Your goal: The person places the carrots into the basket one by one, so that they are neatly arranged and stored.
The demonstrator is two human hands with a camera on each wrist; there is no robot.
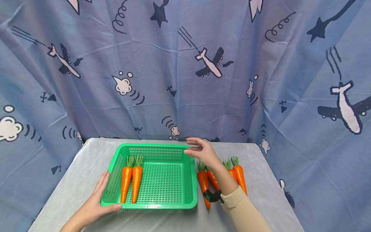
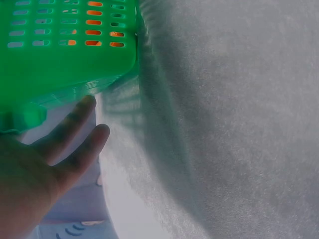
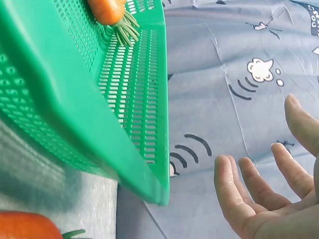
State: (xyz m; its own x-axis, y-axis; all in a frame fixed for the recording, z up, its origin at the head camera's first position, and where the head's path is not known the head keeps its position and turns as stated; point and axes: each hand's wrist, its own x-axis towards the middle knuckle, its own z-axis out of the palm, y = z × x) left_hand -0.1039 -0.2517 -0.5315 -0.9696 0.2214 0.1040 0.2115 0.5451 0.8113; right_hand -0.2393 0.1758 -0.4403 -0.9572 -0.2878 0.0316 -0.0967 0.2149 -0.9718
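A green plastic basket (image 1: 156, 206) with perforated walls stands on the table. Inside, at its left, two orange carrots (image 1: 126, 182) lie side by side, green stems toward the back. My left hand (image 1: 94, 201) is at the basket's front left corner, thumb along the front rim and fingers extended by the left side. In the left wrist view its fingers look spread beside the green wall (image 2: 65, 64). My right hand (image 1: 205, 154) hovers by the back right corner, holding nothing, fingers loosely bent. Several more carrots (image 1: 204, 181) lie right of the basket, partly hidden by the right forearm.
A pale grey cloth (image 1: 269, 193) covers the table. Blue curtains (image 1: 150, 106) with printed planes hang behind it and along both sides. A dark band (image 1: 213, 196) circles the right wrist, below a beige sleeve (image 1: 243, 209).
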